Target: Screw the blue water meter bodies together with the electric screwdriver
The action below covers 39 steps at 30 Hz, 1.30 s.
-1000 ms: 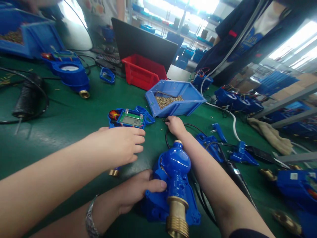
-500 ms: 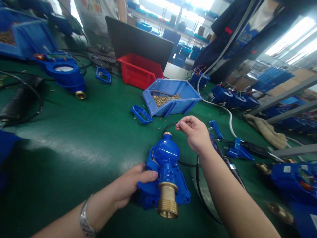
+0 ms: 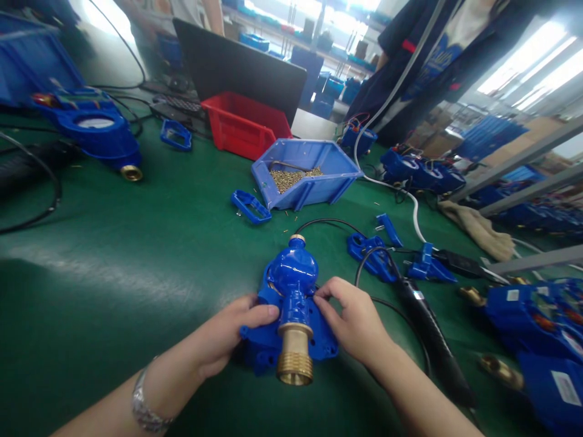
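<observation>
A blue water meter body (image 3: 291, 285) with a brass threaded end (image 3: 295, 358) lies upside down on the green table, brass end toward me. My left hand (image 3: 228, 334) grips its left side, thumb on top. My right hand (image 3: 353, 318) is at its right side, fingers pinched together against the blue housing; what they pinch is too small to make out. A blue bin of small brass screws (image 3: 305, 173) stands beyond the meter.
A red bin (image 3: 241, 127) and a dark laptop (image 3: 237, 64) sit at the back. Another blue meter (image 3: 95, 130) lies far left, a black electric screwdriver (image 3: 432, 340) with cable right of my hand. Blue plastic parts (image 3: 250, 206) and more meters (image 3: 537, 315) lie around. A person stands behind.
My right hand came back from near the screw bin down to the meter's right side. A second person's arm and the display module it held left the view. The view shifted.
</observation>
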Each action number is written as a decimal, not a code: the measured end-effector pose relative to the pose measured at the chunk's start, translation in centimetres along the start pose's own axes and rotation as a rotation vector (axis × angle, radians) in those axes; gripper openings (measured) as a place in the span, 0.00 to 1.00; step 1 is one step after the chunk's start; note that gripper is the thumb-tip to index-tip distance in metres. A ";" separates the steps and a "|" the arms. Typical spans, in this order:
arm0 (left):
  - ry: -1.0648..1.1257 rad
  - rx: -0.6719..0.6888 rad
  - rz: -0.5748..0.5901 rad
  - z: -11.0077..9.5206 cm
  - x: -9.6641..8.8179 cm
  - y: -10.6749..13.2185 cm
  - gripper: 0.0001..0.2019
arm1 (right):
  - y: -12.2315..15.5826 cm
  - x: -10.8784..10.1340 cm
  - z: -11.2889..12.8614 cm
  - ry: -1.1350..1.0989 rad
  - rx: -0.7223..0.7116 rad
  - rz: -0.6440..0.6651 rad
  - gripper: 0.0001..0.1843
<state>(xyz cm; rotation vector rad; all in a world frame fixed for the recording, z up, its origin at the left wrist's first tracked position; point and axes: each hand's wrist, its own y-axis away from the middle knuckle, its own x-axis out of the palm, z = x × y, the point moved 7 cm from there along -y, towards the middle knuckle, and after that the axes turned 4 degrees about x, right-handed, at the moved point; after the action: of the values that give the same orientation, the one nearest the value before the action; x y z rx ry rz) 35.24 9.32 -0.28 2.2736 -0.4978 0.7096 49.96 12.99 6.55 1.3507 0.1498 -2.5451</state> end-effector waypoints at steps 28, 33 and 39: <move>-0.019 0.011 -0.043 0.1 -0.3 0.0 0.28 | -14.2 -0.3 -2.3 -0.290 0.077 0.031 0.11; -0.003 0.005 -0.028 0.0 -0.1 0.1 0.25 | -3.8 -3.6 -1.0 -0.553 0.078 0.080 0.10; 0.000 0.002 -0.031 0.0 -0.1 0.1 0.23 | 4.0 -0.9 -0.7 -0.601 0.178 0.372 0.09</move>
<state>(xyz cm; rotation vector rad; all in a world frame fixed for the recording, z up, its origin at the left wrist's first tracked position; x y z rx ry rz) 35.08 9.23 -0.28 2.2786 -0.4611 0.6944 52.04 9.49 7.02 0.5357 -0.4071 -2.5420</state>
